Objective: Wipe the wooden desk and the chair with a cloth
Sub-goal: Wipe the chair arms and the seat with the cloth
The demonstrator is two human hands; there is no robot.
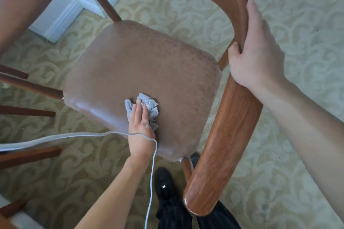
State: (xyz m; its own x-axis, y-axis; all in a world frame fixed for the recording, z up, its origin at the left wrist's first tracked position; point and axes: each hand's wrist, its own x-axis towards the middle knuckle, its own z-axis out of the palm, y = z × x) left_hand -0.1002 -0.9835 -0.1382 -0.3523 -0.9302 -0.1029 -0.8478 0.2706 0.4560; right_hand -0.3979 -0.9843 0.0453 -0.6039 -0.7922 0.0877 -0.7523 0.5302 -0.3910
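Left hand (pixel 140 117), fingers straight, presses a grey cloth (pixel 149 107) onto the chair seat (pixel 149 65); right hand (pixel 256 52) grips the curved backrest (pixel 229 113).

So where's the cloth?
The cloth lies on the chair seat, near its front edge, under the left hand.

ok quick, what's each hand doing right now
Left hand: open, fingers flat, pressing the cloth on the seat.
Right hand: gripping the chair rail.
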